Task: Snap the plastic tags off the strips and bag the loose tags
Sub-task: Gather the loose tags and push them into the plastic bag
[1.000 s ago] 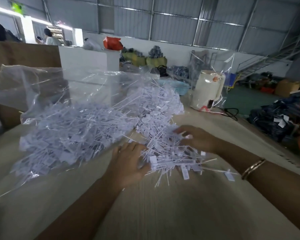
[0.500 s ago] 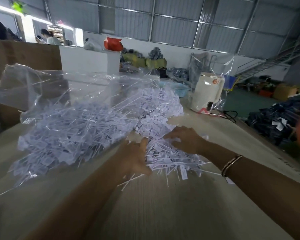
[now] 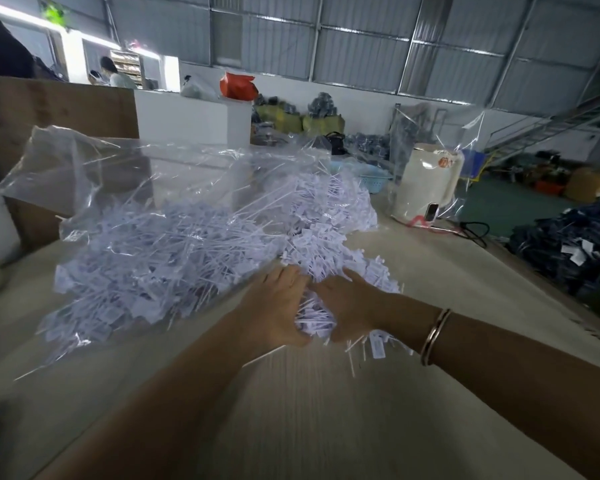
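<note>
Both hands meet at the near edge of a heap of white plastic tags (image 3: pixel 326 237) on the pale tabletop (image 3: pixel 326 410). The left hand (image 3: pixel 274 310) and the right hand (image 3: pixel 350 306) are cupped together, thumbs toward the camera, squeezing a bunch of loose tags (image 3: pixel 314 320) between the palms; thin white stems stick out below and to the right of the grip (a few lie scattered on the tabletop just beside the right wrist). The right wrist wears a metal bangle (image 3: pixel 435 336).

A big clear plastic bag (image 3: pixel 136 188) lies on its side to the left, its mouth toward the hands, already stuffed with tags that spill out into the open heap. Further back on the right stands a cream-coloured appliance (image 3: pixel 426 183) wrapped in clear film, with a blue basket (image 3: pixel 374 178) beside it. Dark garments with white labels (image 3: pixel 565 247) are piled beyond the tabletop's right edge
</note>
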The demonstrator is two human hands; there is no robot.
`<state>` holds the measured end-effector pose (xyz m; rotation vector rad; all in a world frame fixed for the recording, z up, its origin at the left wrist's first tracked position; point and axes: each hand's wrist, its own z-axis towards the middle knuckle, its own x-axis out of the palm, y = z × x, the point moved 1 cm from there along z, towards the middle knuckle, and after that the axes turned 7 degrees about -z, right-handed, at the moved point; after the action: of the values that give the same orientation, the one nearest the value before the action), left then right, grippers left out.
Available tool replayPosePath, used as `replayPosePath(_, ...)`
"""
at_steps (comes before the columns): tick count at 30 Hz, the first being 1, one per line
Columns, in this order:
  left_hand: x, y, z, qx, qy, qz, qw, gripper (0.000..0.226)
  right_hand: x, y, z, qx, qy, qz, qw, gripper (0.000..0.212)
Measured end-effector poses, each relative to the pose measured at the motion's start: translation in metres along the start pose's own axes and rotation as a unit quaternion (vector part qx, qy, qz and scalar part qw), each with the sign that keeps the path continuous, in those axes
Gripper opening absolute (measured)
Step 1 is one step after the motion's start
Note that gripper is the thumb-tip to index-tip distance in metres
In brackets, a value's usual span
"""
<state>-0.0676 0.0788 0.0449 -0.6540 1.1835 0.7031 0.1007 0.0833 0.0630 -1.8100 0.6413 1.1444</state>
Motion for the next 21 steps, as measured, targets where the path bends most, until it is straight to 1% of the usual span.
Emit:
replayPosePath(1,-0.002,0.0,-0.001,-0.021,0.02,-0.029,0.999,0.091,0.0,0.004,0.003,0.0,-0.021,-0.018,1.0,0.097)
replayPosePath(2,-0.004,0.0,-0.001,-0.04,0.033,-0.062,0.997,0.085,0.0,0.008,0.005,-0.002,-0.042,-0.034,0.999,0.087)
replayPosePath(3,-0.005,0.0,-0.002,-0.049,0.037,-0.08,0.995,0.073,-0.001,0.01,0.006,0.0,-0.064,-0.039,0.997,0.077)
replayPosePath(5,-0.008,-0.003,-0.004,-0.036,0.023,-0.062,0.997,0.05,-0.003,0.013,0.005,0.01,-0.096,-0.02,0.995,0.062)
replayPosePath(6,-0.01,-0.004,-0.006,-0.027,0.018,-0.055,0.998,0.043,-0.004,0.013,0.004,0.012,-0.113,-0.01,0.993,0.056)
replayPosePath(7,-0.013,-0.004,-0.007,-0.021,0.021,-0.059,0.998,0.04,-0.005,0.013,0.003,0.01,-0.138,-0.002,0.99,0.05)
replayPosePath(8,-0.018,-0.004,-0.008,-0.019,0.032,-0.07,0.997,0.042,-0.006,0.013,0.002,0.008,-0.164,0.013,0.986,0.046)
replayPosePath(9,-0.027,-0.002,-0.01,-0.022,0.038,-0.081,0.996,0.046,-0.007,0.011,0.001,0.01,-0.19,0.038,0.981,0.041)
replayPosePath(10,-0.04,0.0,-0.012,-0.032,0.024,-0.092,0.995,0.051,-0.012,0.008,-0.001,0.021,-0.204,0.068,0.976,0.034)
replayPosePath(11,-0.057,0.004,-0.013,-0.043,-0.019,-0.104,0.993,0.052,-0.017,0.003,-0.002,0.037,-0.201,0.094,0.974,0.027)
replayPosePath(13,-0.097,0.012,-0.019,-0.055,-0.156,-0.127,0.978,0.05,-0.031,-0.013,-0.001,0.07,-0.162,0.142,0.974,0.014)
replayPosePath(14,-0.118,0.016,-0.023,-0.049,-0.223,-0.137,0.964,0.049,-0.039,-0.021,-0.002,0.085,-0.152,0.179,0.968,0.012)
replayPosePath(15,-0.138,0.018,-0.027,-0.033,-0.282,-0.141,0.949,0.047,-0.046,-0.028,-0.003,0.099,-0.156,0.222,0.957,0.018)
replayPosePath(17,-0.167,0.018,-0.037,0.022,-0.384,-0.102,0.917,0.039,-0.057,-0.039,-0.007,0.116,-0.186,0.316,0.923,0.028)
replayPosePath(19,-0.185,0.016,-0.045,0.048,-0.466,-0.039,0.882,0.03,-0.065,-0.045,-0.013,0.131,-0.207,0.364,0.899,0.032)
replayPosePath(20,-0.191,0.017,-0.047,0.039,-0.494,-0.01,0.868,0.029,-0.069,-0.047,-0.015,0.137,-0.211,0.381,0.89,0.03)
replayPosePath(21,-0.197,0.021,-0.047,0.008,-0.508,0.022,0.861,0.034,-0.071,-0.048,-0.016,0.139,-0.214,0.408,0.877,0.024)
